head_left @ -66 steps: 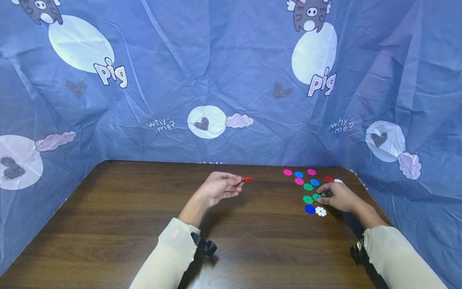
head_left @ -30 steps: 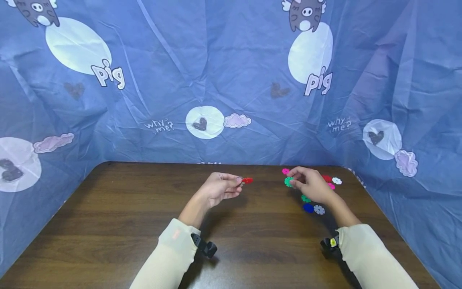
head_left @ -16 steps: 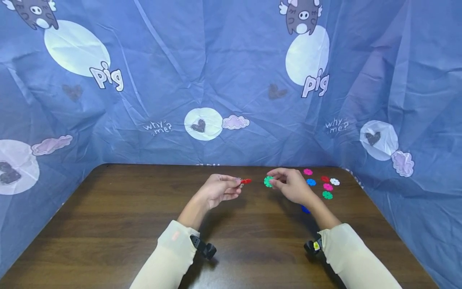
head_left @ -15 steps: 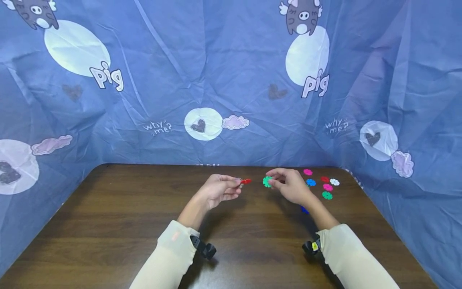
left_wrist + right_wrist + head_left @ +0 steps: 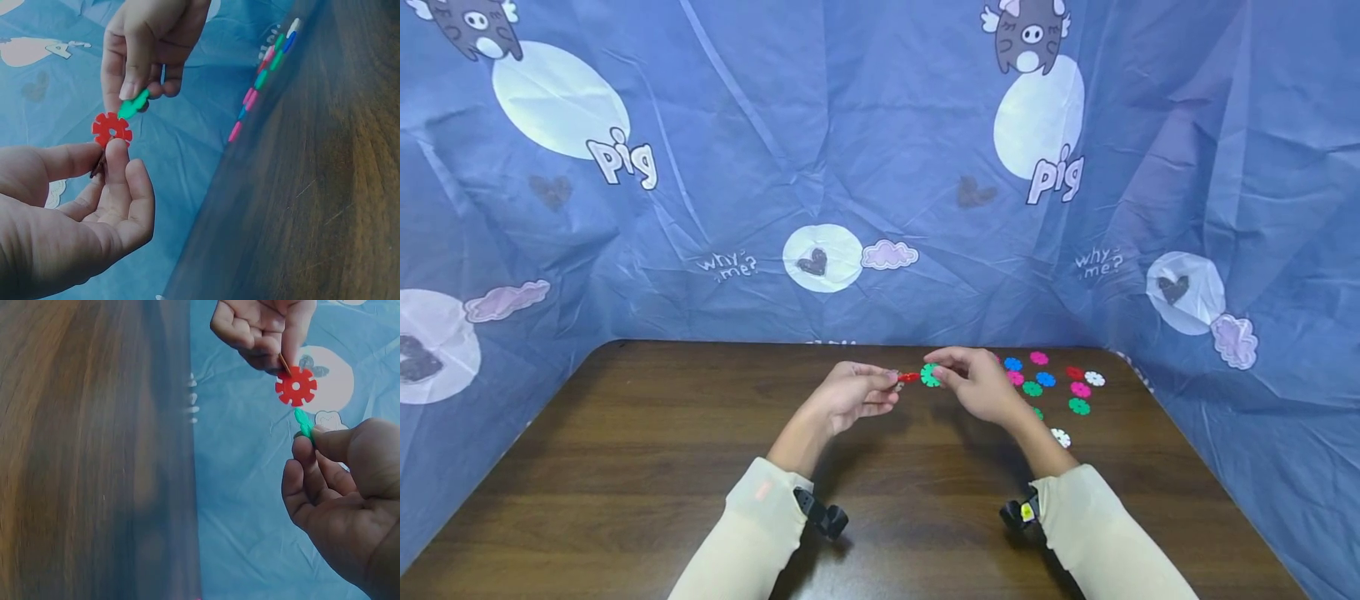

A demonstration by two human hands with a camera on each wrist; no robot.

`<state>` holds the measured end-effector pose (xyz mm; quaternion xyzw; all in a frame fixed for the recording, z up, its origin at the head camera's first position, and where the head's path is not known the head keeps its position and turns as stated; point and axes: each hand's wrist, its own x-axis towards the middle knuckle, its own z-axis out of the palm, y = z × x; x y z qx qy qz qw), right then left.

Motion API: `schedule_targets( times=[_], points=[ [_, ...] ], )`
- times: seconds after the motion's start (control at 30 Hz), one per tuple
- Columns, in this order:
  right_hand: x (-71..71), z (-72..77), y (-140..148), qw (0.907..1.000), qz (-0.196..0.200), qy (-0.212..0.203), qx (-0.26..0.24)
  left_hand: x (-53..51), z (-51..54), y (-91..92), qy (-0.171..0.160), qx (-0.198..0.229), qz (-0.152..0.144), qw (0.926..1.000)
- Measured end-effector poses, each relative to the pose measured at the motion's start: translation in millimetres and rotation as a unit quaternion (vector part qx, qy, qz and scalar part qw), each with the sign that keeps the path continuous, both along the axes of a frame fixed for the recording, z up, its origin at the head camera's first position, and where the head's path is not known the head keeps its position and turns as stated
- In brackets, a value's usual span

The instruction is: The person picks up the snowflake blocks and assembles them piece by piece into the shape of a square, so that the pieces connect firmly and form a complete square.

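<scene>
In the head view my left hand (image 5: 850,392) pinches a red notched snowflake disc (image 5: 909,377) between thumb and fingers. A small dark brownish piece (image 5: 97,164) sits at that disc's lower edge, mostly hidden by the fingertips. Opposite it, my right hand (image 5: 985,392) pinches a green snowflake disc (image 5: 929,375). The right wrist view shows the green disc edge-on, its tip right at the rim of the face-on red disc (image 5: 304,395). Whether their notches engage I cannot tell. Both hands are raised over the table's far half.
Several loose snowflake discs, pink, blue, green, red and white, lie flat at the table's back right, such as a green one (image 5: 1079,407) and a white one (image 5: 1094,379). A patterned blue cloth (image 5: 737,192) hangs behind the brown wooden table (image 5: 625,467).
My right hand has picked up the green disc from the right-hand group and carried it left to the red disc. The left hand has stayed nearly still, holding the red disc.
</scene>
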<state>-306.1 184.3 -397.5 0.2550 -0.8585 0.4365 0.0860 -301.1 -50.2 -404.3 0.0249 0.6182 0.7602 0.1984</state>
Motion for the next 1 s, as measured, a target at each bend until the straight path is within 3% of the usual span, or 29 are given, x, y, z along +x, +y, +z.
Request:
schedule_targets(
  times=[0.33,0.73,0.87,1.0],
  points=[
    [2.3,-1.2,-7.2,0.9988,-0.017,-0.03,-0.034,0.7,0.3,-0.6,0.006,-0.01,0.006,0.9999],
    [2.3,-4.1,-10.7,0.9968,-0.009,-0.049,-0.063,-1.5,-4.2,-0.6,0.009,-0.015,0.006,0.9998],
    [1.2,-5.9,-14.0,0.9894,-0.01,-0.094,-0.111,-1.1,-5.4,-0.3,0.012,-0.006,0.006,0.9999],
    [-0.2,-8.2,-17.5,0.9738,-0.013,-0.15,-0.17,-0.5,-6.2,-0.6,0.012,0.002,0.013,0.9998]
  ],
)
